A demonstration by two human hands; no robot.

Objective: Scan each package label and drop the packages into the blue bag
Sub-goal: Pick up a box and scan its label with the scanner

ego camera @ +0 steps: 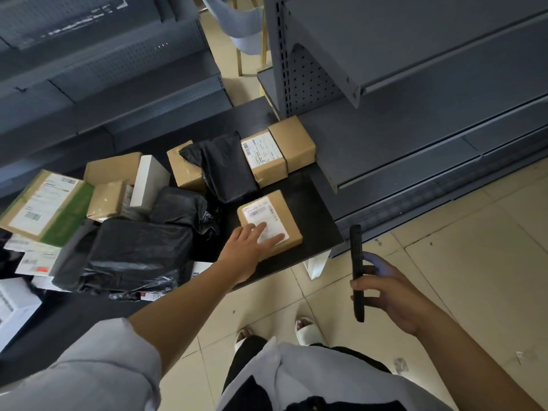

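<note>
Black table (314, 203) crowded with parcels; left hand (252, 244) seemingly touches box (284, 215).

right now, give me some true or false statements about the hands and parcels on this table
1. The left hand lies flat on the label of a small cardboard box. True.
2. The right hand is empty. False: it grips a phone.
3. The phone is held over the table. False: it is over the floor, beside the table.
4. A black plastic parcel lies across a long cardboard box. True.
5. The blue bag is in view. False: none shows.
</note>
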